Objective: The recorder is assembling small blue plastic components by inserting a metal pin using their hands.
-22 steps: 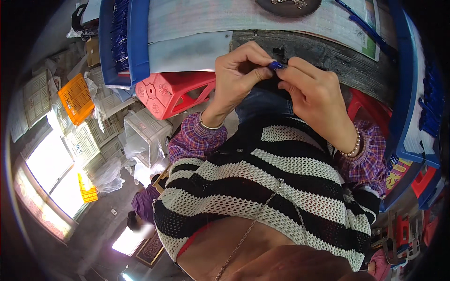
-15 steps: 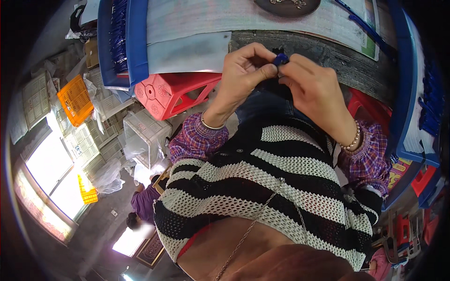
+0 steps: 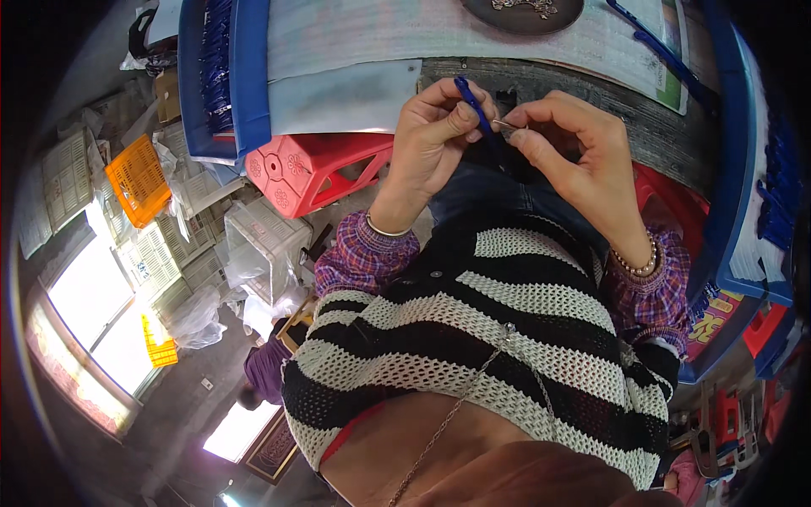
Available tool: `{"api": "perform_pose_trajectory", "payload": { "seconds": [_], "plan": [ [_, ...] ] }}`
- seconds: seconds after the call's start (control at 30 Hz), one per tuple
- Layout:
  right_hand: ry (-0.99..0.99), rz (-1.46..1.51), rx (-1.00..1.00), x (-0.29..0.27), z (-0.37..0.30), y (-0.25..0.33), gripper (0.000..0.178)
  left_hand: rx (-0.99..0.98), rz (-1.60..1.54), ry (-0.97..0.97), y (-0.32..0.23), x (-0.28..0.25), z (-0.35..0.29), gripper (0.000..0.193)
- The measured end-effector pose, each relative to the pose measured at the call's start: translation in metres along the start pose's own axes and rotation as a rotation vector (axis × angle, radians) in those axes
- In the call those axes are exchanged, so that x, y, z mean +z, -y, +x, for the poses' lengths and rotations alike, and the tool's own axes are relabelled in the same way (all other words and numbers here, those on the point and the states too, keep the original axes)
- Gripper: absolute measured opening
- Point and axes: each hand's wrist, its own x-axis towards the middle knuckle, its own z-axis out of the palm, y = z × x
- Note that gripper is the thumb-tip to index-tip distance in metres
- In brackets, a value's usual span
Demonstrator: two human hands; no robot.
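Between the thumb and fingers of my left hand (image 3: 427,139) is a slim, pen-shaped dark blue piece (image 3: 477,103), tilted with its upper end leaning left. My right hand (image 3: 583,148) pinches a thin silvery metal piece (image 3: 504,124) by its end. The metal piece points at the side of the blue one; whether they touch I cannot tell. Both hands are above my lap, at the near edge of the worn wooden table (image 3: 574,80). Beyond them a dark round dish (image 3: 528,25) holds several small silvery metal parts.
At the left is a blue bin (image 3: 251,93) with many blue pieces (image 3: 216,72); another blue bin (image 3: 735,203) stands right. Long blue pieces (image 3: 659,51) lie at the back right. A red stool (image 3: 317,169) sits below the table. A person in purple (image 3: 267,372) is at lower left.
The hands have moved slightly apart. The blue piece, mostly covered by fingers before, now stands out lengthwise in my left hand, and the silvery piece shows in my right.
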Motion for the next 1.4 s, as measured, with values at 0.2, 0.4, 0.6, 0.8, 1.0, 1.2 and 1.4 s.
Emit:
{"api": "perform_pose_trajectory", "payload": {
  "seconds": [0.2,0.4,0.6,0.8,1.0,1.2,1.4],
  "plan": [
    [0.011,-0.038,-0.005,-0.001,0.003,0.002,0.012,-0.016,-0.036,0.006,0.001,0.003,-0.001,0.014],
    [-0.014,-0.091,-0.071,-0.001,0.001,0.002,0.013,0.017,0.070,-0.017,0.004,0.008,-0.001,0.019],
    [-0.047,-0.034,-0.111,0.002,-0.004,0.000,0.014,0.057,0.028,-0.008,0.011,0.012,-0.003,0.018],
    [-0.067,-0.040,-0.106,0.003,-0.007,0.001,0.015,0.112,0.038,-0.016,0.016,0.014,-0.001,0.018],
    [-0.067,-0.234,-0.312,0.007,-0.004,0.002,0.018,0.293,0.302,0.018,0.013,0.016,-0.002,0.015],
    [-0.026,-0.382,-0.348,0.007,0.001,-0.005,0.017,0.096,0.246,-0.048,0.008,0.014,-0.001,0.015],
    [0.018,-0.054,-0.154,-0.001,0.008,-0.004,0.009,0.103,0.231,-0.127,0.000,0.014,-0.001,0.017]
  ]
}}
